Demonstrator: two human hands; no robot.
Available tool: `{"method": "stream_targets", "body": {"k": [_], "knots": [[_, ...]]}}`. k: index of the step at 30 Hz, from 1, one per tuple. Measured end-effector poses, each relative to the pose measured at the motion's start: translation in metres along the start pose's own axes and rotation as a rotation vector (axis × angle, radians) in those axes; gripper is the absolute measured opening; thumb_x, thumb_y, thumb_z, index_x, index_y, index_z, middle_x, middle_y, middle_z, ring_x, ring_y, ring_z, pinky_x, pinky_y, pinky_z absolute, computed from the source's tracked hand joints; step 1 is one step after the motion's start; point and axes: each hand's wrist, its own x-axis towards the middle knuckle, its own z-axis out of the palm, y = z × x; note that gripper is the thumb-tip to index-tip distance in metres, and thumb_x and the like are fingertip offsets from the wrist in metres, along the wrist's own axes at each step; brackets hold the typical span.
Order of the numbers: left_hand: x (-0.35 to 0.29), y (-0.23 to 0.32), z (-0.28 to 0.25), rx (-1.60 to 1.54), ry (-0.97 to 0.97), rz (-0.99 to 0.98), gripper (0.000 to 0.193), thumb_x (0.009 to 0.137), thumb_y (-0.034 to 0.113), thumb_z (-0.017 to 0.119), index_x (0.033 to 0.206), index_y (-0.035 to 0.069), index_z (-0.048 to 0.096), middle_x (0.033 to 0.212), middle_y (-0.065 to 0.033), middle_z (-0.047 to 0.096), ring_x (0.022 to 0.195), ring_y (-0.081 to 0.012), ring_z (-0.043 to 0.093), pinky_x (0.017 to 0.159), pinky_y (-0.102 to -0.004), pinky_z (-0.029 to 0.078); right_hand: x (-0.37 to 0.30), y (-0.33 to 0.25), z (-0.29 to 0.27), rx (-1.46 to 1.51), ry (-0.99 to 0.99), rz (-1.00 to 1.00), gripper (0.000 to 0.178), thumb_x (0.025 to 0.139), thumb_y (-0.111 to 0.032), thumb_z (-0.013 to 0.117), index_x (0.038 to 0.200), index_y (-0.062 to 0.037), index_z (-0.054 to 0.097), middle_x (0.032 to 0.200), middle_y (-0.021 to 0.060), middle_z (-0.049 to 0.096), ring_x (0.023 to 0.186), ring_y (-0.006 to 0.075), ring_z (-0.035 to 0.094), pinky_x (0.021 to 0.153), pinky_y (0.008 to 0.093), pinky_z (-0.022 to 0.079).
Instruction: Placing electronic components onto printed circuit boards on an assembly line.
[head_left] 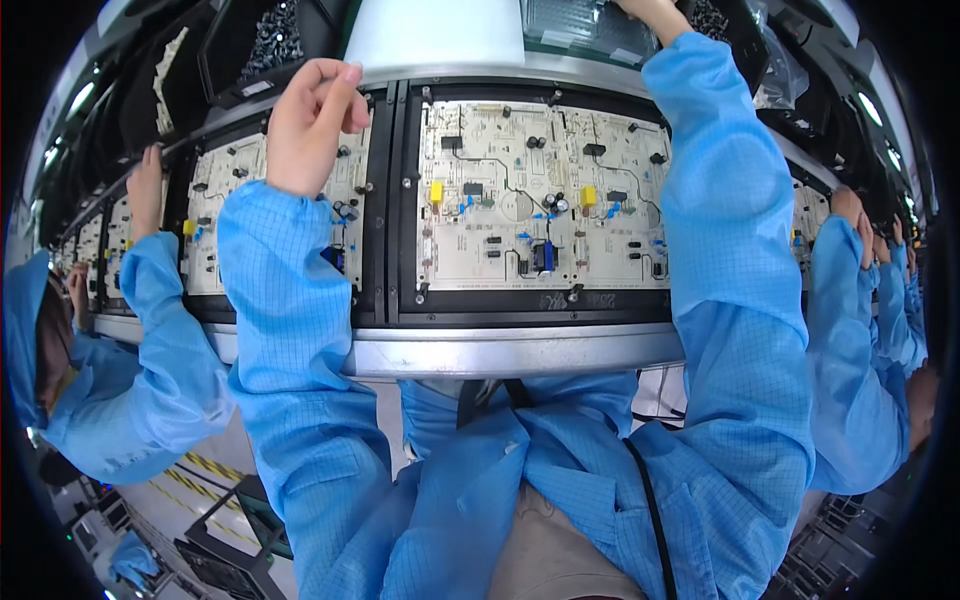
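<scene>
My left hand (312,128) is raised over the frame's left part, its fingers curled in and its thumb against them. Anything held in it is hidden or too small to make out. At the top edge, my right hand (657,14) reaches to a clear plastic tray (585,32); its fingers are cut off from view. Between my arms a pale circuit board (515,240) lies in a black frame (400,215), bearing yellow, blue and black components. Another circuit board (225,170) lies in the neighbouring frame, partly under my left arm.
A black bin (262,62) of small dark parts stands beyond my left hand, beside a white sheet (435,35). A metal rail (510,352) runs along the near edge. Co-workers in blue sleeves (165,310) work at both sides. A clear plastic bag (783,75) hangs at right.
</scene>
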Motion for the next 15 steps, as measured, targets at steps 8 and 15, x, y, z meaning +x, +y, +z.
{"method": "stream_targets", "body": {"k": [8, 15], "knots": [[-0.009, -0.008, -0.010, -0.042, 0.077, 0.055, 0.023, 0.098, 0.023, 0.051, 0.099, 0.000, 0.056, 0.063, 0.0030, 0.049, 0.057, -0.0042, 0.042, 0.055, -0.0193, 0.034, -0.032, -0.066, -0.115, 0.382, -0.306, -0.005, 0.017, 0.075, -0.014, 0.064, 0.075, 0.0030, 0.068, 0.071, 0.0158, 0.067, 0.068, 0.0255, 0.066, 0.061, 0.0350, 0.050], [0.000, 0.007, -0.002, -0.292, 0.030, 0.055, 0.036, 0.102, 0.028, 0.040, 0.102, -0.004, 0.057, 0.060, 0.0042, 0.038, 0.057, -0.0061, 0.035, 0.055, -0.0210, 0.030, -0.188, -0.037, -0.233, 0.761, -0.567, -0.258, 0.014, 0.088, -0.008, 0.063, 0.100, -0.0008, 0.059, 0.090, 0.0011, 0.059, 0.085, 0.0073, 0.056, 0.077, 0.0239, 0.049]]}}
